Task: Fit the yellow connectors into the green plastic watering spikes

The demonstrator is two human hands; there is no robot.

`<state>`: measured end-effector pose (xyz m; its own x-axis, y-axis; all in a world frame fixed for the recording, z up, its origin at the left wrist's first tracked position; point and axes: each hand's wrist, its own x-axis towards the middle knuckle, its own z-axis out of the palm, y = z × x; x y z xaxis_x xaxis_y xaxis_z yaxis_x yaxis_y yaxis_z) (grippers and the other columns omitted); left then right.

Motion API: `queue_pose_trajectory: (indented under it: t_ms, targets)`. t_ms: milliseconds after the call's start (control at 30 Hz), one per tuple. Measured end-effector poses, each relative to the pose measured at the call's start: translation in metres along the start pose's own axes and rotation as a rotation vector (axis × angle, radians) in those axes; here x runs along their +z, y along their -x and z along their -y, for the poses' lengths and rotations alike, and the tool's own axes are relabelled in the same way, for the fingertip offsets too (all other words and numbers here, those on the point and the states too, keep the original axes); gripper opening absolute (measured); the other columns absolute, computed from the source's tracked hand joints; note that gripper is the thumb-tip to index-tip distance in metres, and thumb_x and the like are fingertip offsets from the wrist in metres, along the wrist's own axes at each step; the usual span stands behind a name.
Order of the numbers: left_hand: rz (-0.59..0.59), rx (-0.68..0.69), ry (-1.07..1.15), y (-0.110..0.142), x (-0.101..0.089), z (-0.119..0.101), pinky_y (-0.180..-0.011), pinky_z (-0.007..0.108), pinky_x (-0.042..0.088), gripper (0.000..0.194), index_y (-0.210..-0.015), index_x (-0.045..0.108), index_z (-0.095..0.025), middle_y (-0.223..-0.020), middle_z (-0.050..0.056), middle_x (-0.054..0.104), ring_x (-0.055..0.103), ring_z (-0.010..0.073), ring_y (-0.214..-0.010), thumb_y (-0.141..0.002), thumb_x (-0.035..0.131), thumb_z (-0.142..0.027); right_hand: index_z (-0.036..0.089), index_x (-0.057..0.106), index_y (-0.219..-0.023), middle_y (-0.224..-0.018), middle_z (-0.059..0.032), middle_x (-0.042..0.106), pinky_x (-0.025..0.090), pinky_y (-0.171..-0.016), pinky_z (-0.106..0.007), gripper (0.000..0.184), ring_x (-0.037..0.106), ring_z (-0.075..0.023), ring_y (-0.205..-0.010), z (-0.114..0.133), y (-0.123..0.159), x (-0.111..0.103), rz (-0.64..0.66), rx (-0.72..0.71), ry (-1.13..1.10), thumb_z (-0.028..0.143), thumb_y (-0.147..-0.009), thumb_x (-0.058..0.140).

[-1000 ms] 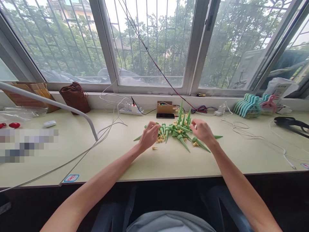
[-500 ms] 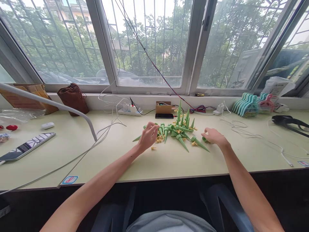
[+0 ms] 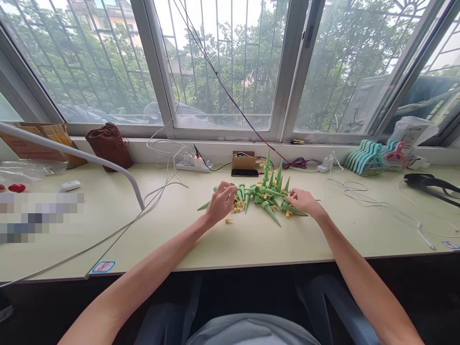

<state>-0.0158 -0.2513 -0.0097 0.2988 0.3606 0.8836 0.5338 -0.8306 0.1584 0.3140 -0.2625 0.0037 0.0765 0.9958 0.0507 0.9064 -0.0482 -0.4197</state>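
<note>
Left hand [image 3: 221,203] curls, grip unclear; right hand's [image 3: 304,200] fingers bend narrowly by a spike [image 3: 296,210], hold uncertain, and upright spikes [image 3: 266,170] beyond those fingers could topple if brushed.

Green tapered spikes [image 3: 270,211] heaped, several upright; small yellow pieces [image 3: 237,208] scattered among them.

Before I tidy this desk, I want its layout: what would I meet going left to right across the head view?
Red items, small white object, brown drawstring pouch, left hand, tallest green spike, right hand, teal hangers, black strapped object.
</note>
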Motion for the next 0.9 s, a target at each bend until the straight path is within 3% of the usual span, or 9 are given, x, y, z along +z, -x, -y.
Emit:
queue_pose_trajectory:
  t_ms: [167,300,400,533,900]
  targets:
    - [-0.003,-0.004,0.002,0.0,0.0,0.001,-0.053,0.023,0.042,0.013,-0.099,0.064,-0.019,-0.092,0.003,0.053,0.043,0.0055,-0.053,-0.098,0.051,-0.017,0.017,0.064,-0.105,-0.108,-0.0088,0.073,0.047,-0.077,-0.024,0.018,0.069,-0.0154,-0.086,-0.004,-0.001,0.001,-0.064,-0.097,-0.11,0.025,-0.096,0.05]
    - [0.0,-0.013,0.009,0.0,0.001,0.001,-0.052,0.022,0.042,0.013,-0.099,0.063,-0.02,-0.092,0.003,0.053,0.043,0.0055,-0.053,-0.098,0.051,-0.016,0.015,0.066,-0.109,-0.115,-0.0116,0.071,0.046,-0.086,-0.027,0.024,0.067,-0.0198,-0.099,-0.024,-0.005,-0.011,-0.188,-0.097,0.066,0.012,-0.088,0.056]
    - [-0.006,-0.012,0.003,0.0,0.001,0.001,-0.053,0.023,0.043,0.012,-0.099,0.064,-0.02,-0.092,0.003,0.054,0.043,0.0055,-0.052,-0.098,0.051,-0.017,0.015,0.068,-0.111,-0.116,-0.0146,0.07,0.047,-0.082,-0.028,0.03,0.067,-0.0237,-0.102,-0.04,-0.009,-0.014,-0.105,0.015,0.206,0.011,-0.082,0.063]
    - [-0.011,-0.007,-0.004,0.0,0.001,0.001,-0.053,0.023,0.043,0.013,-0.098,0.064,-0.02,-0.091,0.003,0.054,0.043,0.0053,-0.052,-0.099,0.051,-0.018,0.016,0.072,-0.101,-0.104,-0.0122,0.073,0.047,-0.075,-0.026,0.022,0.069,-0.0207,-0.089,-0.048,-0.013,-0.006,-0.018,0.063,0.232,0.012,-0.08,0.066]
    - [-0.023,-0.016,0.011,0.0,0.0,0.0,-0.051,0.021,0.043,0.013,-0.1,0.064,-0.02,-0.093,0.003,0.055,0.046,0.0045,-0.052,-0.099,0.052,-0.018,0.015,0.072,-0.097,-0.097,-0.0107,0.073,0.042,-0.068,-0.023,0.014,0.066,-0.0168,-0.082,-0.025,-0.01,0.001,-0.012,-0.01,0.174,0.023,-0.087,0.065]
